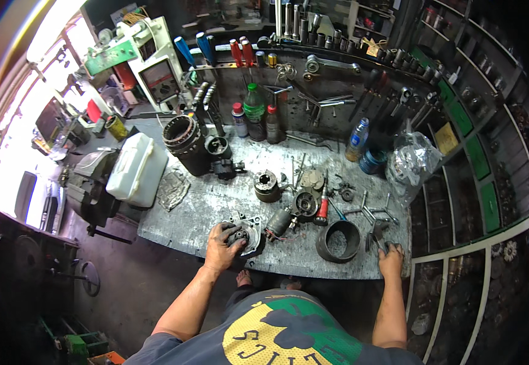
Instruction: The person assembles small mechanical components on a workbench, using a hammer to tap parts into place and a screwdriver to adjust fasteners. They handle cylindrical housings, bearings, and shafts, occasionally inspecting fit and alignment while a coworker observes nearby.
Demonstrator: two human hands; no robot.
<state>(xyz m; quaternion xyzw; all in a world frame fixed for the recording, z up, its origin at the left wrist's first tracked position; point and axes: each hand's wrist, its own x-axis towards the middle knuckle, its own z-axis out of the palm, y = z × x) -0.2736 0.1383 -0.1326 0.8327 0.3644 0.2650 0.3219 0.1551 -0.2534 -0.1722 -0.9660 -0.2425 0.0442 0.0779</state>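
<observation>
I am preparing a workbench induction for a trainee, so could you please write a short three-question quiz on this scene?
1. What does the left hand touch?
A) an adjustable wrench
B) a cast metal housing
C) a white plastic case

2. True or false: the green plastic bottle stands between a red-capped spray can and a red-capped bottle.

3. Which hand is nearer the wide metal ring?

Key: 1. B; 2. true; 3. the right hand.

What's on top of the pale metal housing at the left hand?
The left hand covers the left part of the metal housing; a dark round part shows near the middle. Whatever is beneath the hand is covered and can't be seen.
</observation>
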